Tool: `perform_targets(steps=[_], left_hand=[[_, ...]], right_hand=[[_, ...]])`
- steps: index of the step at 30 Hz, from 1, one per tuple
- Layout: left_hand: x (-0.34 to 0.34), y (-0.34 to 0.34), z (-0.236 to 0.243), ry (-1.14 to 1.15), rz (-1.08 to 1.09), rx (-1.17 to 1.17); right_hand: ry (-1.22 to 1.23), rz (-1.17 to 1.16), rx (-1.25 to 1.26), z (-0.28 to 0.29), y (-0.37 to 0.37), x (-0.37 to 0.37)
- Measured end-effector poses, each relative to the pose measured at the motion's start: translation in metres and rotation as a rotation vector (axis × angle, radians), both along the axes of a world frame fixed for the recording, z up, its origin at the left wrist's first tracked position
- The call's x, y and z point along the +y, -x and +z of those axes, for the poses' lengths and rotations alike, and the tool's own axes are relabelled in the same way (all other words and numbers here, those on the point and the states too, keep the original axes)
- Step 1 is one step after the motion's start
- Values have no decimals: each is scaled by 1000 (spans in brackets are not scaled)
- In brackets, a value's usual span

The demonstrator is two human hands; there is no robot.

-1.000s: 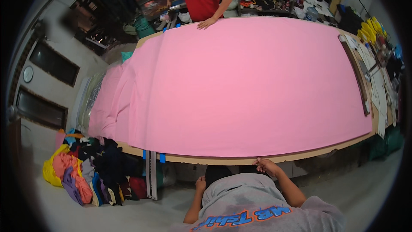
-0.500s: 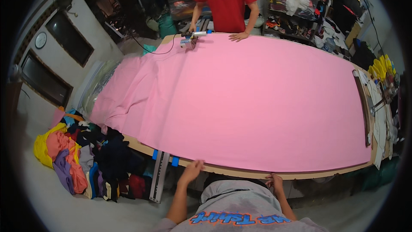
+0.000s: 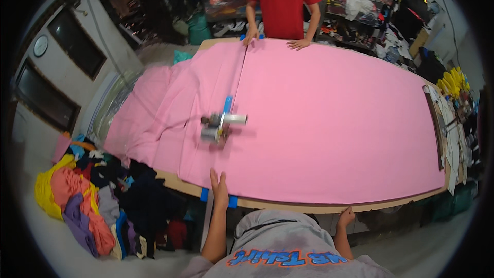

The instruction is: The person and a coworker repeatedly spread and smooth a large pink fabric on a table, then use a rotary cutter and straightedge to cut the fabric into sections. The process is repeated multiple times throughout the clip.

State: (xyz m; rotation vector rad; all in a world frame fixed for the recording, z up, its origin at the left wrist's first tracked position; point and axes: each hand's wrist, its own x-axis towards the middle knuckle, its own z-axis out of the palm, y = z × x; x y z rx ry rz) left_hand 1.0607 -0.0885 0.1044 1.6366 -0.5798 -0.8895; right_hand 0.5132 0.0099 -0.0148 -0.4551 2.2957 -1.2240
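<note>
A broad sheet of pink cloth [image 3: 329, 123] covers most of the table. On it, left of the middle, stands a slightly blurred cloth-cutting machine [image 3: 221, 126] with a silver cylinder and a blue upright part. A thin dark slit runs through the cloth from the machine to the far edge. My left hand [image 3: 219, 188] is open, fingers stretched toward the machine, by the near end of a rail with blue end pieces [image 3: 233, 202]. At the table's near edge my right hand [image 3: 346, 218] is closed; anything inside its fingers is hidden.
Across the table a person in a red shirt [image 3: 282, 5] rests both hands on the far cloth edge. Loose pink folds [image 3: 149, 108] lie at left, above a heap of mixed garments [image 3: 98, 206]. A dark bar [image 3: 435, 123] lies along the right end.
The cutting machine has slid from the far edge toward me, leaving a slit behind it. The other person's hand is off it. My left hand has moved left and forward onto the table edge, fingers extended.
</note>
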Motion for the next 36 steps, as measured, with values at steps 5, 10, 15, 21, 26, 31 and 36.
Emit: perform_targets(steps=[5,10,15,21,26,31,36], left_hand=[[19,-19,-31,120,184,391],[111,-28,-29,0,650,452],[122,-23,4,-10,727,447],[76,-28,1,-23,578,490],[-87,-62,-17,133,144,502],[-259,52,201,625,-608,168],[-279,215,265,689,-1233,263]], right_hand=[[-196,-110,247,-38,-4,1],[-146,-128,390,-52,4,2],[-275,-129,418,-49,-10,-12],[-415,-162,346,-3,-38,-14],[-391,-162,414,-18,-34,-20],[-376,-153,270,-32,-37,-23],[29,-128,168,-80,-1,35]])
